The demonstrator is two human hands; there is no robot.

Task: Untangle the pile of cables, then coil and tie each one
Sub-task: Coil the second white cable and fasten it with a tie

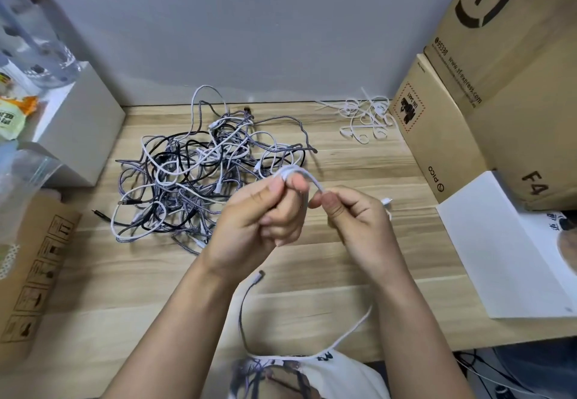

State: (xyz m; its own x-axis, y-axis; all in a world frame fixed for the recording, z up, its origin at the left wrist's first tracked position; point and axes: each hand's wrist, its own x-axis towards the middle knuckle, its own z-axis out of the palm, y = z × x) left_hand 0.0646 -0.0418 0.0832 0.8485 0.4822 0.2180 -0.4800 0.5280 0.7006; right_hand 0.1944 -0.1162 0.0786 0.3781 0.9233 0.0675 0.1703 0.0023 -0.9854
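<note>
A tangled pile of cables (199,174), white, black and grey braided, lies on the wooden table (131,280) at centre left. My left hand (262,214) grips a small coil of white cable (292,172) wound over its fingertips. My right hand (349,211) pinches the same white cable just right of the coil. The cable's slack runs down past my right wrist to the table's front edge (352,330). A grey braided cable end (246,305) lies between my forearms. A heap of white ties (363,117) sits at the back right.
Cardboard boxes (487,80) stand stacked at the right, with a flat white box (499,248) in front of them. A white box (84,124) and a clear plastic container (28,24) are at the left, above another cardboard box (34,277).
</note>
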